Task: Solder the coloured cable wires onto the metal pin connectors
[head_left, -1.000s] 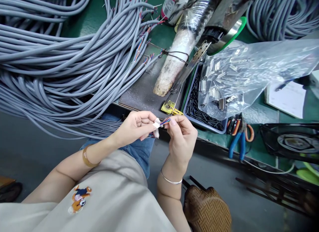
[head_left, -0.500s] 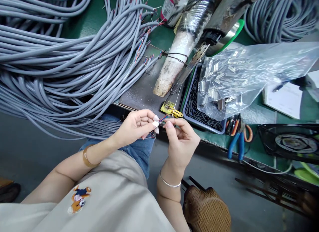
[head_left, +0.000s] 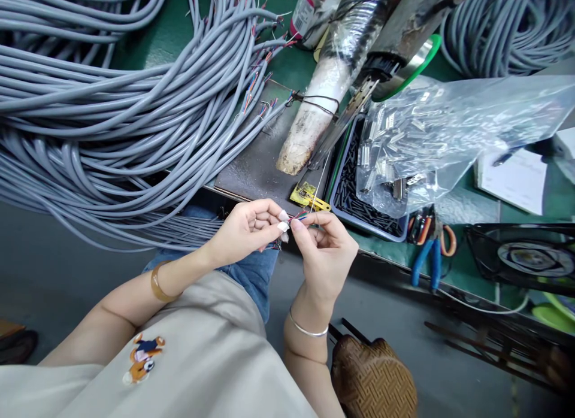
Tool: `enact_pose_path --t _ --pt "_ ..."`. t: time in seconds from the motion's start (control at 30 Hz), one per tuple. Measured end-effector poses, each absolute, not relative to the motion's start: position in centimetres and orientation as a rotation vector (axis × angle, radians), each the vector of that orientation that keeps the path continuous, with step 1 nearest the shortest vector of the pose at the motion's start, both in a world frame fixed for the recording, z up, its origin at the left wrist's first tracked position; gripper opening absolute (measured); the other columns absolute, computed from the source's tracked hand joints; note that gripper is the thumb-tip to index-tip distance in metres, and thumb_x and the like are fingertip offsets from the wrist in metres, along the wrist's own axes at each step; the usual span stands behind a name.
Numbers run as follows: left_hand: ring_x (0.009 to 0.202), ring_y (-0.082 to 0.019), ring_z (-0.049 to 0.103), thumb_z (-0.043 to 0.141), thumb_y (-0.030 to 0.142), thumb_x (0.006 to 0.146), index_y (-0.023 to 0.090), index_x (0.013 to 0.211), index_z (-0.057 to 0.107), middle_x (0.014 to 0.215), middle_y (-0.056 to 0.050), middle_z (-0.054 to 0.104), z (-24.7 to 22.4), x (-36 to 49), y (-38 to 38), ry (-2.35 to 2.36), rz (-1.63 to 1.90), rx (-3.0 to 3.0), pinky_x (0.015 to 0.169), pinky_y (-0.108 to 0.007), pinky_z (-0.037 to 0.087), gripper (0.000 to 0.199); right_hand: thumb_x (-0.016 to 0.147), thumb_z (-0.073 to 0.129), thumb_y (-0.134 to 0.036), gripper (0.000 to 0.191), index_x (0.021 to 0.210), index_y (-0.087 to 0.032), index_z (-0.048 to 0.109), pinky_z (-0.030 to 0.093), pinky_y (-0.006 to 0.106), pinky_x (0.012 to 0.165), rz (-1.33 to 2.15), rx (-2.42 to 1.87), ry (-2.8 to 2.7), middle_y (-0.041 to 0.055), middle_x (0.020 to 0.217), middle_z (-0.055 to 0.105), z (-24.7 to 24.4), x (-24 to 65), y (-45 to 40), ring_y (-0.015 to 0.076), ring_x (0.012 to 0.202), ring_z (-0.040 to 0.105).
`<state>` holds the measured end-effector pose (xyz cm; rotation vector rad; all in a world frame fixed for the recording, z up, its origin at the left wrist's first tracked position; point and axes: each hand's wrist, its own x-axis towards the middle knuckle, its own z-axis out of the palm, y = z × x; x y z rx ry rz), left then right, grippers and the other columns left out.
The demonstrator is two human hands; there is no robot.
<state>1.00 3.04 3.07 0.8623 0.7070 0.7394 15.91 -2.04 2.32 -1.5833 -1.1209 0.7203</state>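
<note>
Thin coloured wires (head_left: 298,215), red, blue and green among them, fan out between my fingertips just off the bench edge. My left hand (head_left: 249,229), with white wrapping on its thumb and a fingertip, pinches the cable end that these wires come from. Thumb and forefinger of my right hand (head_left: 327,241) are closed on the wires from the other side. A yellow tool (head_left: 309,196) like a small cutter lies on the bench just beyond my fingertips. Long grey cables (head_left: 188,225) run behind my left hand.
Bundles of grey cable (head_left: 135,100) cover the left side. A tray of small black pieces (head_left: 345,184) sits right of my hands, with a plastic bag of metal connectors (head_left: 395,136) over it. Blue-handled pliers (head_left: 426,256) lie at the edge. A wrapped white cylinder (head_left: 309,118) slants overhead.
My right hand has shifted slightly left, its fingertips closer to my left hand's. The coloured wires between them now spread apart more.
</note>
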Motion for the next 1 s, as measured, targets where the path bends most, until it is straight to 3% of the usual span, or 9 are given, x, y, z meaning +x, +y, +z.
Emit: enact_pose_path --t 0.27,0.53,0.67,0.83,1.0 --pt "0.044 -0.003 0.048 0.079 0.029 0.077 0.013 0.089 0.061 0.068 0.001 0.067 2.6 1.0 2.7 0.76 0.787 0.83 0.042 -0.015 0.038 0.027 0.084 0.07 -0.026 0.011 0.076 -0.019 0.067 0.023 0.023 0.045 0.615 -1.588 -1.229 -0.0058 0.067 0.056 2.6 15.6 -2.3 0.0035 0.046 0.03" --pt "0.045 -0.004 0.047 0.077 0.033 0.081 0.012 0.091 0.066 0.071 -0.002 0.072 2.6 0.6 2.9 0.74 0.777 0.891 0.042 -0.017 0.036 0.026 0.09 0.069 -0.036 0.017 0.082 -0.021 0.073 0.042 0.023 0.054 0.6 -1.552 -1.136 0.0008 0.077 0.067 2.1 16.1 -2.1 0.011 0.064 0.057" --pt "0.046 -0.004 0.048 0.076 0.031 0.083 0.012 0.092 0.069 0.073 -0.003 0.073 2.4 0.7 2.8 0.743 0.795 0.948 0.044 -0.017 0.038 0.022 0.086 0.073 -0.033 0.012 0.086 -0.021 0.075 0.041 0.024 0.054 0.665 -1.529 -1.155 0.0014 0.081 0.068 1.8 16.3 -2.0 0.0099 0.061 0.054" --pt "0.062 -0.008 0.061 0.077 0.027 0.081 0.012 0.093 0.071 0.08 -0.005 0.075 1.9 1.0 2.2 0.822 0.854 1.044 0.059 -0.018 0.049 0.02 0.084 0.07 -0.026 0.007 0.081 -0.02 0.072 0.042 0.024 0.056 0.641 -1.557 -1.173 -0.0001 0.075 0.065 2.1 16.0 -2.0 0.0099 0.06 0.054" --pt "0.068 -0.011 0.063 0.079 0.029 0.082 0.014 0.087 0.074 0.081 -0.005 0.076 1.5 1.2 1.6 0.98 0.965 1.331 0.065 -0.021 0.05 0.017 0.08 0.067 -0.024 0.006 0.077 -0.02 0.07 0.036 0.023 0.051 0.68 -1.574 -1.105 -0.0016 0.071 0.063 2.2 15.9 -1.9 0.008 0.055 0.048"
